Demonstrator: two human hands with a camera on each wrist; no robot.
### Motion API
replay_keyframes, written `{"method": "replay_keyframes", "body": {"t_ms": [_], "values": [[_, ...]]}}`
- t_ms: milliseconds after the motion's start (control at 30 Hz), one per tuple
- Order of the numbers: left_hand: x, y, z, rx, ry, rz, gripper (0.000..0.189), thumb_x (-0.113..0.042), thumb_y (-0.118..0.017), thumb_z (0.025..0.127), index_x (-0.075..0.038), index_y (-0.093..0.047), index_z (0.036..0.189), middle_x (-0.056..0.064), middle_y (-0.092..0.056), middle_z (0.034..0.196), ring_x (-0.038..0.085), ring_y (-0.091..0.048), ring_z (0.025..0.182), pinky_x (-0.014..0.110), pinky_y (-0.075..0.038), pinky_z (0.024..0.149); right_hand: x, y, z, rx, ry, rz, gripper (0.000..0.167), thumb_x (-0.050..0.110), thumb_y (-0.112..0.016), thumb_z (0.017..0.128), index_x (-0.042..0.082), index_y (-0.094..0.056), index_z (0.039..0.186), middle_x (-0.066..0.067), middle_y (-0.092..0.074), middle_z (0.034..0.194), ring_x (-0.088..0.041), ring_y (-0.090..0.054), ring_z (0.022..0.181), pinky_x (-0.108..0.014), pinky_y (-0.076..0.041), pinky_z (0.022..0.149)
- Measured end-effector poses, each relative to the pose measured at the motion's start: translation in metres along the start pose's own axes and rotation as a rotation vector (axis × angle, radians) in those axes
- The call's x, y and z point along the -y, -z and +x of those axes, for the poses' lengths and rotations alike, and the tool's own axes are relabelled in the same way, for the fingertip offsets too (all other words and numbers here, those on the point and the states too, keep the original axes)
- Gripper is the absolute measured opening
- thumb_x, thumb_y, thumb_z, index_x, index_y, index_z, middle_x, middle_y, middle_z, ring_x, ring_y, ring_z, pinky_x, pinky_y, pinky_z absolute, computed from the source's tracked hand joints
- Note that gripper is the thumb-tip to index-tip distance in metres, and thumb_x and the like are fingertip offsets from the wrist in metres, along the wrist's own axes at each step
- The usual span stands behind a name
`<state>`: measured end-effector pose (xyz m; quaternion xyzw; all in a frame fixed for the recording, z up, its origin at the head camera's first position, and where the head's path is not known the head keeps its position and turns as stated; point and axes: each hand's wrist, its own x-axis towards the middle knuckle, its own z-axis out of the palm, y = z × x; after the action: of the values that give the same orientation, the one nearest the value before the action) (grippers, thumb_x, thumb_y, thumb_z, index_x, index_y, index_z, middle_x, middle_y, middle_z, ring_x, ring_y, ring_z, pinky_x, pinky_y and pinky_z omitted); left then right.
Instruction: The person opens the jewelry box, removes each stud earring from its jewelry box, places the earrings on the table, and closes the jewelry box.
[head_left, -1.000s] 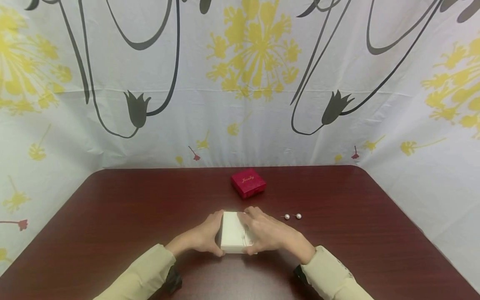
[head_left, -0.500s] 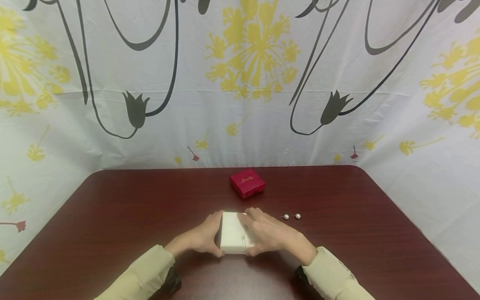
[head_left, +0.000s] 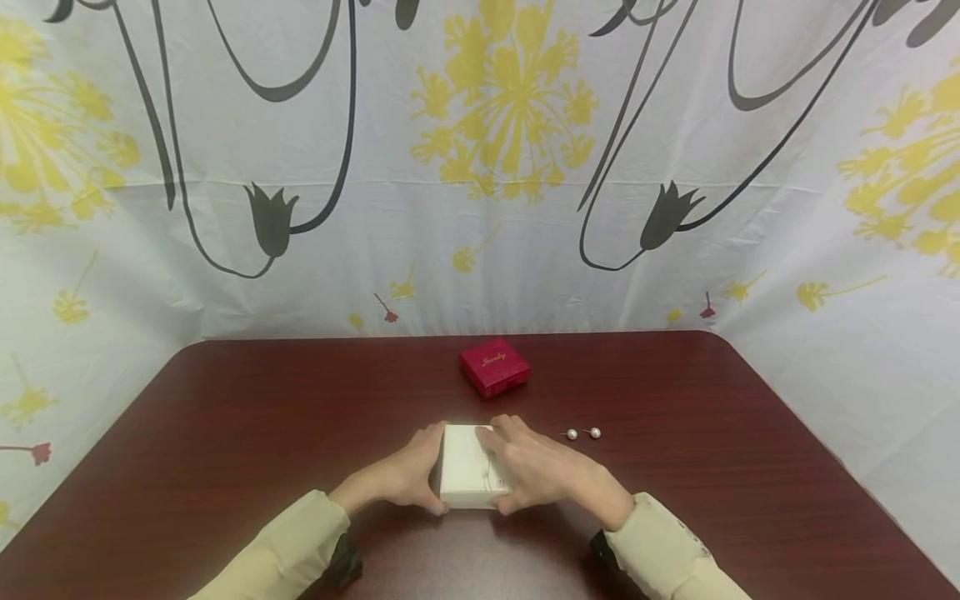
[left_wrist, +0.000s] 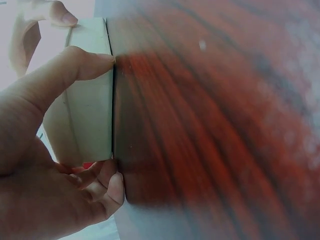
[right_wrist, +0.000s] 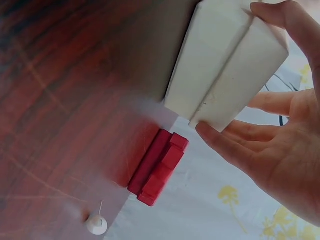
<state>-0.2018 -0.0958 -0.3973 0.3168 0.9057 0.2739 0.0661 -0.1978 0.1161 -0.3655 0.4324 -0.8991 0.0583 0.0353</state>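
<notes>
A small white lidded box point(head_left: 463, 467) sits on the table in front of me, a seam between lid and base showing in both wrist views. My left hand point(head_left: 411, 468) grips its left side, with the thumb low on the base near the tabletop in the left wrist view. From the right, my right hand point(head_left: 536, 462) holds the lid point(right_wrist: 250, 70), thumb at one end and a fingertip at the other, along the seam. The lid looks seated on the base. Part of the printed top is hidden under the right hand.
A red jewelry box point(head_left: 495, 367) stands farther back on the dark wooden table point(head_left: 300, 400). Two pearl-headed pins or earrings, one pearl point(head_left: 572, 434) and another pearl point(head_left: 596, 433), lie right of the hands. A patterned cloth point(head_left: 480, 250) hangs behind and along both sides.
Both hands stay on the white box with almost no movement. The whole view shifts very slightly.
</notes>
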Motion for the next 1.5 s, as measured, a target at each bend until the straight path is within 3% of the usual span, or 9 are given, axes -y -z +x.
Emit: {"method": "replay_keyframes", "body": {"t_ms": [633, 900, 1100, 1333, 1500], "values": [[-0.001, 0.001, -0.001, 0.000, 0.015, -0.041, 0.095, -0.012, -0.082, 0.049, 0.009, -0.027, 0.123, 0.019, -0.040, 0.114, 0.036, -0.037, 0.111, 0.048, -0.031, 0.095, -0.001, 0.005, -0.002, -0.029, 0.024, 0.029, 0.075, 0.036, -0.075, 0.059, 0.004, -0.043, 0.118, -0.008, -0.044, 0.107, -0.017, -0.041, 0.091, -0.022, -0.043, 0.069], [0.000, 0.000, -0.001, 0.011, 0.004, -0.074, 0.098, -0.010, -0.083, 0.048, 0.008, -0.025, 0.125, 0.019, -0.039, 0.118, 0.037, -0.034, 0.114, 0.051, -0.028, 0.096, -0.001, 0.006, -0.003, 0.003, 0.000, 0.055, 0.076, 0.037, -0.074, 0.062, 0.004, -0.042, 0.122, -0.008, -0.042, 0.112, -0.016, -0.040, 0.095, -0.022, -0.044, 0.071], [-0.001, 0.001, -0.002, 0.022, 0.016, -0.072, 0.107, -0.011, -0.083, 0.050, 0.013, -0.017, 0.131, 0.026, -0.031, 0.130, 0.042, -0.027, 0.121, 0.051, -0.023, 0.099, -0.003, 0.007, -0.005, -0.010, -0.006, 0.056, 0.078, 0.039, -0.073, 0.062, 0.003, -0.042, 0.123, -0.009, -0.042, 0.114, -0.016, -0.041, 0.097, -0.023, -0.045, 0.073], [0.001, 0.000, -0.002, 0.012, -0.024, -0.029, 0.093, -0.013, -0.081, 0.051, 0.010, -0.029, 0.125, 0.017, -0.042, 0.115, 0.032, -0.037, 0.110, 0.046, -0.032, 0.093, -0.008, 0.010, -0.010, -0.002, -0.035, 0.093, 0.080, 0.038, -0.073, 0.064, 0.002, -0.040, 0.127, -0.010, -0.042, 0.118, -0.017, -0.042, 0.099, -0.027, -0.045, 0.074], [0.001, 0.000, -0.001, 0.015, -0.013, -0.028, 0.091, -0.014, -0.081, 0.051, 0.009, -0.031, 0.123, 0.017, -0.042, 0.112, 0.031, -0.038, 0.109, 0.046, -0.033, 0.092, -0.012, 0.014, -0.014, -0.012, -0.069, 0.100, 0.079, 0.037, -0.073, 0.064, 0.003, -0.041, 0.129, -0.013, -0.041, 0.120, -0.018, -0.043, 0.101, -0.030, -0.046, 0.076]]}}
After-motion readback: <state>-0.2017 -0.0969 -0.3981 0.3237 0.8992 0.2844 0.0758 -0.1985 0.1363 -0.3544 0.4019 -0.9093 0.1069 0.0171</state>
